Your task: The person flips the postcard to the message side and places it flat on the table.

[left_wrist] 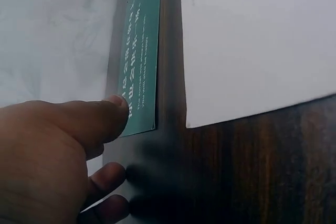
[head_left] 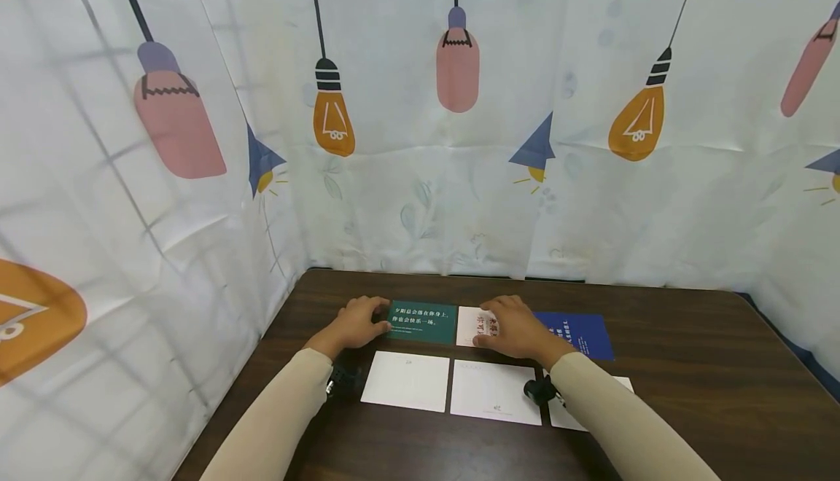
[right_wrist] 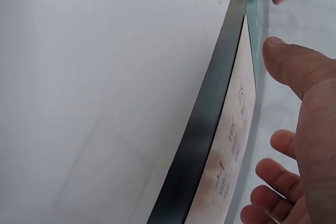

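Note:
My left hand (head_left: 357,323) is at the left end of a green card (head_left: 423,322) printed with white lettering, thumb and fingers spread apart around that edge. In the left wrist view the thumb (left_wrist: 107,116) overlaps the card's near end. Over a pale card with reddish lettering (head_left: 466,326) hangs my right hand (head_left: 518,326), covering its right part. The right wrist view has this hand's fingers (right_wrist: 273,174) loosely bent, with nothing between them and the thumb. A blue card (head_left: 587,335) lies just right of the right hand, partly hidden by it.
Nearer me is a row of white cards: one at left (head_left: 405,382), one in the middle (head_left: 495,392), and one at right (head_left: 569,417) partly under my right forearm. All lie on a dark wooden table (head_left: 709,364). A patterned curtain (head_left: 407,197) hangs behind the table's far edge.

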`<move>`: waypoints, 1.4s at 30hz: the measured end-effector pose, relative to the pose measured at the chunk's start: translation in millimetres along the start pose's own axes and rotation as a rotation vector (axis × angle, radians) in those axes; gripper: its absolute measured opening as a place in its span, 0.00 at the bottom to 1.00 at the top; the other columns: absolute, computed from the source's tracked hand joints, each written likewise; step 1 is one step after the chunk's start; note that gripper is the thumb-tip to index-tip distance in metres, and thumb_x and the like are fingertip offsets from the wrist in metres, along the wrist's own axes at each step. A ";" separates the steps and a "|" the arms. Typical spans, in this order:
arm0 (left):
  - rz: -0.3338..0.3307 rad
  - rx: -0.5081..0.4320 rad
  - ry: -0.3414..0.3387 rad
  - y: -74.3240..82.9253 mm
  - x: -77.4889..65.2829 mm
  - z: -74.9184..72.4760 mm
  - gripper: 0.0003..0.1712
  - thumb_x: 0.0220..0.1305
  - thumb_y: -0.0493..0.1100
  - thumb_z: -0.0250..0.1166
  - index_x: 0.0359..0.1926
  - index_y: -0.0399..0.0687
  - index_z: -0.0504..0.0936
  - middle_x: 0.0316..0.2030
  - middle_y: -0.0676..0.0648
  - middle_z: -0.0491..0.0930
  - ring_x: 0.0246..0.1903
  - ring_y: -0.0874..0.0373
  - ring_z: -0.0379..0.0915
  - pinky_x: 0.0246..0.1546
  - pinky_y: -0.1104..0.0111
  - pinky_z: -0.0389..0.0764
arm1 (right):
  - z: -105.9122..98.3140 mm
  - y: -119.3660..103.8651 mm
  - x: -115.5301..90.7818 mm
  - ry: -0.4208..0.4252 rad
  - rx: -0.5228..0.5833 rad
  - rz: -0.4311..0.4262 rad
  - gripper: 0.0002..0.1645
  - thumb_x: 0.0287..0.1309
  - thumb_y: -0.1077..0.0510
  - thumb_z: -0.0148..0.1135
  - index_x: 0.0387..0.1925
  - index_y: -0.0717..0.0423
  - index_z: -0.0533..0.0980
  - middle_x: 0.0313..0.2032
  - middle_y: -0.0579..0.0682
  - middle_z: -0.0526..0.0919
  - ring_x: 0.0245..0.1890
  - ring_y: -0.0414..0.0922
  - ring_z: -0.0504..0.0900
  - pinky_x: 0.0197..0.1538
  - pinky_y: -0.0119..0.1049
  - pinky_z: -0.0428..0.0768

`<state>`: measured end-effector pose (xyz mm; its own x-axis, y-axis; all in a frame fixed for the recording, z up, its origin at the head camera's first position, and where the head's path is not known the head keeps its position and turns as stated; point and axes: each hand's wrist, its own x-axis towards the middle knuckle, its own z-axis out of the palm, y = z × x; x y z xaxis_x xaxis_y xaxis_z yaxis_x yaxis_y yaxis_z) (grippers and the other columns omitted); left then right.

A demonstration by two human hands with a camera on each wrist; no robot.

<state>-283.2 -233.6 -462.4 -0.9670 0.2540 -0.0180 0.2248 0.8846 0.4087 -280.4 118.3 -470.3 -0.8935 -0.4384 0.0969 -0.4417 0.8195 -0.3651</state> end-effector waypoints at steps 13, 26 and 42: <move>-0.050 0.007 -0.104 0.8 11.5 -8.9 0.34 0.66 0.51 0.73 0.70 0.51 0.74 0.50 0.45 0.77 0.55 0.43 0.70 0.59 0.39 0.68 | 4.3 -11.4 17.2 -0.024 0.011 0.003 0.49 0.52 0.33 0.75 0.68 0.56 0.73 0.66 0.57 0.73 0.69 0.58 0.64 0.70 0.58 0.62; -0.059 -0.001 -0.207 6.0 21.1 -19.5 0.39 0.62 0.45 0.76 0.72 0.48 0.71 0.50 0.42 0.78 0.57 0.40 0.69 0.60 0.44 0.68 | 9.2 -20.6 29.2 -0.076 0.005 0.014 0.52 0.51 0.30 0.74 0.69 0.54 0.72 0.68 0.56 0.71 0.70 0.58 0.62 0.71 0.58 0.60; -0.085 0.089 -0.226 11.5 24.7 -15.7 0.43 0.56 0.45 0.79 0.72 0.51 0.71 0.56 0.39 0.77 0.60 0.37 0.68 0.61 0.41 0.67 | 10.9 -30.1 40.4 -0.111 -0.001 0.040 0.51 0.49 0.30 0.75 0.69 0.50 0.73 0.69 0.57 0.67 0.70 0.58 0.60 0.71 0.58 0.56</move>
<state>-306.4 -223.3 -443.8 -0.9339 0.2492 -0.2563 0.1630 0.9350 0.3151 -302.3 71.9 -465.5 -0.8962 -0.4432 -0.0210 -0.4056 0.8375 -0.3662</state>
